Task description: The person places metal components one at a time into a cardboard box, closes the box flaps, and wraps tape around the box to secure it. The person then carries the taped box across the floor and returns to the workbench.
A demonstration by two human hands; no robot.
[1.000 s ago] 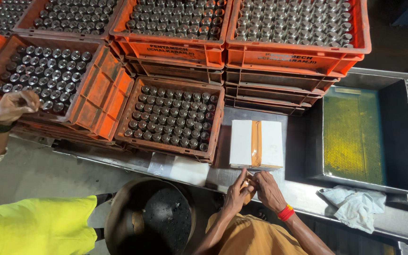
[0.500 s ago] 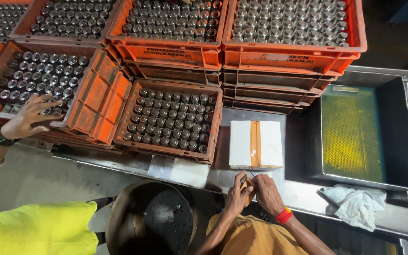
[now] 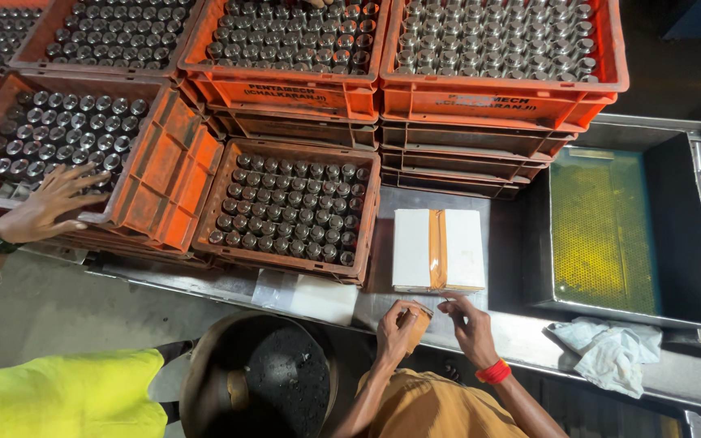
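While left hand (image 3: 397, 327) grips tape roll (image 3: 418, 324) just below white box (image 3: 437, 250), right hand (image 3: 470, 328) pinches narrow, maybe on tape end; a slip could make tape stick to itself.

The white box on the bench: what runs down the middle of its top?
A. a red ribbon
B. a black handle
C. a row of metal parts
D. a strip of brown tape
D: the white box has a strip of brown tape running lengthwise down its top, nothing else on it.
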